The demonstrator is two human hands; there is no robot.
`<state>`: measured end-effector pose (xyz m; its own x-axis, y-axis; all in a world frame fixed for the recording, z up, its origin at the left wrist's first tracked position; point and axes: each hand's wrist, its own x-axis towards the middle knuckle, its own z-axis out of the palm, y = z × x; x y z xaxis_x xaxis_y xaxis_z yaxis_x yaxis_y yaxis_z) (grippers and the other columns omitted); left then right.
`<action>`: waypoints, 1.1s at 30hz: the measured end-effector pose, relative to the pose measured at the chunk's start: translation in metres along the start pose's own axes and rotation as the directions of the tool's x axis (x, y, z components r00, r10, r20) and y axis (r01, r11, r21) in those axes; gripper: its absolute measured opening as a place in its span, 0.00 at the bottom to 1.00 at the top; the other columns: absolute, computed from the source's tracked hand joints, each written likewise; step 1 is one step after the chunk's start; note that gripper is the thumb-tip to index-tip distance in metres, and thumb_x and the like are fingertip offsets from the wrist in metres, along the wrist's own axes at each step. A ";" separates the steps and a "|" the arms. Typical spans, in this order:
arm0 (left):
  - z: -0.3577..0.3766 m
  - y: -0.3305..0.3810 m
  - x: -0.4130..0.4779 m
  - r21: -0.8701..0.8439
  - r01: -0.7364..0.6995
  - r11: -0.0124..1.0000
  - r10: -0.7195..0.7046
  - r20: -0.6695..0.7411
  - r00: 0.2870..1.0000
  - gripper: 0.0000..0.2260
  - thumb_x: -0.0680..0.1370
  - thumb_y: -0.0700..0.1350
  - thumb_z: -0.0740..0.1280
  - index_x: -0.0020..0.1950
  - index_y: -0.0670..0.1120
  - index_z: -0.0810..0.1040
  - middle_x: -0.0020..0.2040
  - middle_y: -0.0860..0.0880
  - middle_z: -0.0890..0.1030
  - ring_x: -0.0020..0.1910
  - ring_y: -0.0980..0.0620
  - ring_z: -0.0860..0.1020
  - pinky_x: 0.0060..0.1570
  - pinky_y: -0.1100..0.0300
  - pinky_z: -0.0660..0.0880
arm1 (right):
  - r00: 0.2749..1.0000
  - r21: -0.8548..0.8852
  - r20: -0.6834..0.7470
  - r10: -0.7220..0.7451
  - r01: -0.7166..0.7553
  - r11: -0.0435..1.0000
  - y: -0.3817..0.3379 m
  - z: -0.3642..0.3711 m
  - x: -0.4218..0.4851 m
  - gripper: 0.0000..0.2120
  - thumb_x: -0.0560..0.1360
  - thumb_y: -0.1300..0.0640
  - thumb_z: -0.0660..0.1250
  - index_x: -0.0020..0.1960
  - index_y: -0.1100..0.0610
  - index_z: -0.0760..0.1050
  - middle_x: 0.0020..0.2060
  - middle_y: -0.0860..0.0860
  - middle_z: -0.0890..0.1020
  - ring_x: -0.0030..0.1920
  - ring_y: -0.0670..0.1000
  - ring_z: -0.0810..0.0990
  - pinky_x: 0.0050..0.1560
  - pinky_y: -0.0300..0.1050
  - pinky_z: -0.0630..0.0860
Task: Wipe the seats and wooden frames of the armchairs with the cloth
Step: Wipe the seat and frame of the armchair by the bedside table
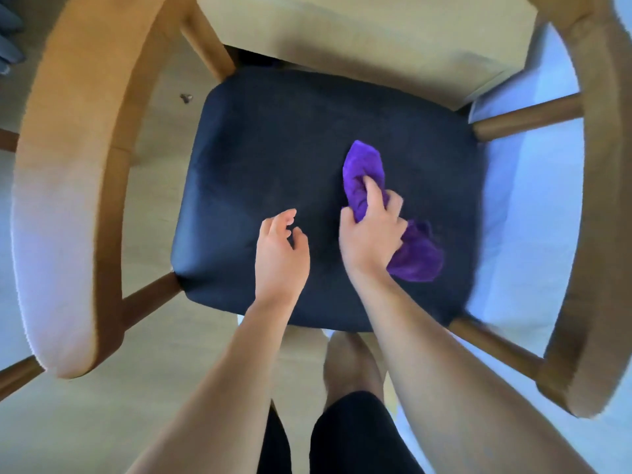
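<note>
Forearms, 2, bare, reach in from the bottom edge above black shorts (352,436). Left hand (280,248) is over the near part of the dark navy seat (273,148), with its fingers (285,218) loosely curled, apart and holding nothing; whether it touches the seat cannot be told. Right hand (371,237), just beside it, grips the purple cloth (362,165), fingers clamped round the bunched middle and the index finger stretched along the fabric. Cloth lies on the seat, right of centre: 1 end points toward the far edge, the other spills out by the wrist on the person's right.

Wooden frame curves round both sides, with left armrest (68,165) and right armrest (602,200) standing well apart from the cushion. Round wooden struts meet the seat at its 4 corners.

Floor (160,186) shows pale wood on the left and bluish-white glare on the right. Small dark speck (186,98) lies on the floor near the far left corner of the seat. Beige surface (376,39) lies beyond the far edge; what it is cannot be told.
</note>
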<state>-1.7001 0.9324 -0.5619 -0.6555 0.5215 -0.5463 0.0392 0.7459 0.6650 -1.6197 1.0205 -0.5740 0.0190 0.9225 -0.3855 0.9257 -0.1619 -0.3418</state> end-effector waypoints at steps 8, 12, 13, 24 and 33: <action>-0.031 -0.025 -0.004 0.076 -0.085 0.993 0.087 -0.024 0.996 0.15 0.82 0.37 0.56 0.66 0.43 0.75 0.63 0.47 0.76 0.55 0.59 0.72 0.53 0.77 0.62 | 0.942 0.049 0.216 -0.256 0.251 0.967 -0.006 0.027 -0.061 0.29 0.76 0.50 0.69 0.74 0.39 0.65 0.71 0.47 0.66 0.62 0.60 0.68 0.58 0.60 0.71; -0.032 -0.024 -0.017 0.055 -0.078 0.995 0.075 0.041 0.996 0.15 0.83 0.39 0.57 0.68 0.46 0.74 0.62 0.51 0.74 0.53 0.58 0.74 0.48 0.79 0.64 | 0.960 -0.038 0.186 -0.209 0.220 0.975 0.017 0.000 -0.035 0.27 0.77 0.51 0.67 0.74 0.38 0.66 0.69 0.46 0.67 0.62 0.60 0.69 0.60 0.58 0.70; -0.032 -0.023 -0.020 0.045 -0.076 0.996 0.073 0.049 0.996 0.15 0.83 0.40 0.57 0.68 0.47 0.74 0.62 0.52 0.74 0.52 0.58 0.74 0.48 0.77 0.65 | 0.971 -0.083 0.160 -0.178 0.193 0.978 0.027 -0.008 -0.030 0.27 0.77 0.51 0.66 0.74 0.38 0.66 0.69 0.47 0.67 0.62 0.60 0.69 0.60 0.58 0.70; -0.028 -0.026 -0.026 -0.011 -0.054 0.998 0.055 0.053 0.997 0.14 0.83 0.42 0.58 0.68 0.48 0.73 0.61 0.55 0.73 0.54 0.57 0.75 0.48 0.72 0.68 | 0.986 0.071 -0.043 0.162 -0.159 0.985 0.047 -0.019 -0.011 0.25 0.77 0.53 0.64 0.73 0.40 0.66 0.72 0.48 0.65 0.64 0.62 0.67 0.59 0.58 0.70; -0.028 -0.016 -0.009 -0.044 0.013 0.999 -0.010 0.059 0.998 0.13 0.83 0.44 0.57 0.66 0.49 0.75 0.61 0.54 0.78 0.52 0.58 0.77 0.57 0.55 0.76 | 0.997 0.274 0.069 0.038 -0.056 0.960 -0.007 0.008 -0.036 0.28 0.75 0.54 0.67 0.74 0.41 0.67 0.70 0.47 0.67 0.61 0.61 0.69 0.61 0.55 0.70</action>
<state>-1.7159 0.9041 -0.5533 -0.6100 0.5377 -0.5821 -0.0025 0.7333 0.6799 -1.6298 0.9852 -0.5645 0.0285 0.8892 -0.4566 0.7844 -0.3030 -0.5412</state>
